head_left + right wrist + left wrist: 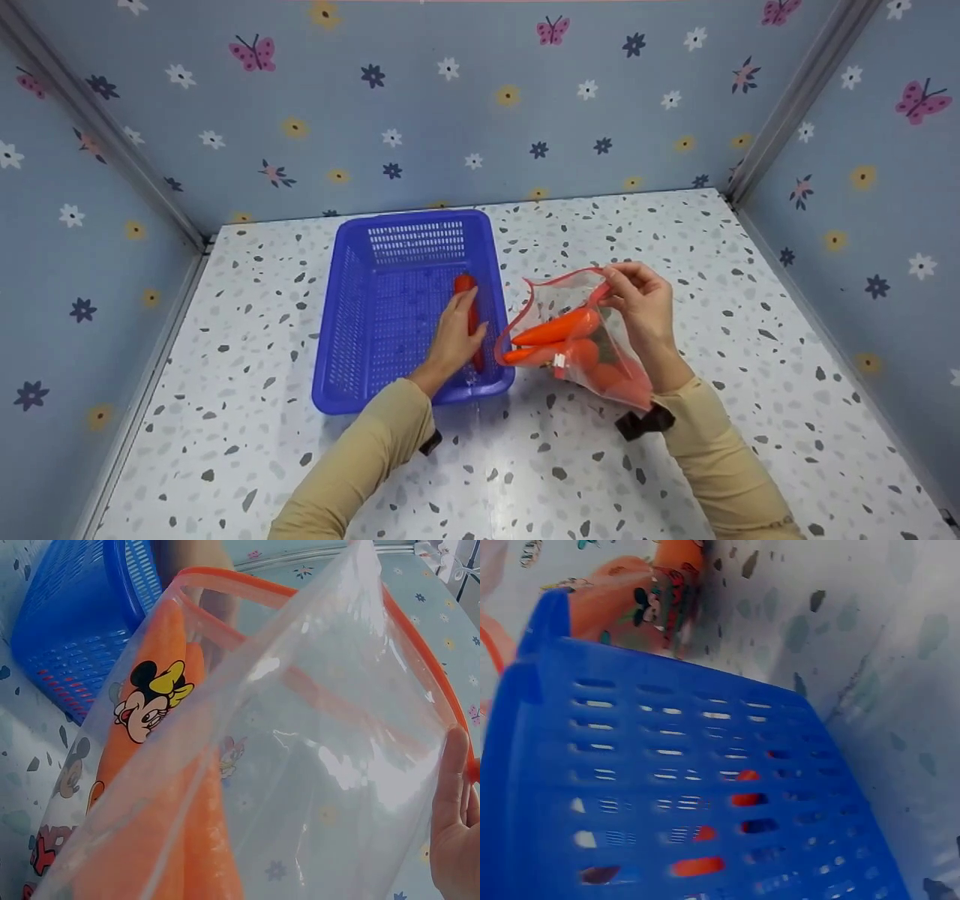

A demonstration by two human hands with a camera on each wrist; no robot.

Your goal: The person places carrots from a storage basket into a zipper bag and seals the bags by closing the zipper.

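A red-orange carrot (466, 283) lies along the right side inside the blue plastic basket (325, 360). My left hand (456, 330) reaches into the basket and grips this carrot, fingers on one side and thumb on the other. To the basket's right is a clear zip bag (330, 727) with an orange-red rim, a white slider and cartoon prints. Several orange carrots (559, 328) lie inside the bag, their tips toward its open mouth. My right hand (637, 300) pinches the rim at the bag's far right corner. In the left wrist view the basket wall hides my left hand.
The basket stands on a white speckled tabletop (247, 375). Blue walls printed with flowers and butterflies (420, 112) enclose the table at the back and both sides. The bag's mouth is close beside the basket's right rim.
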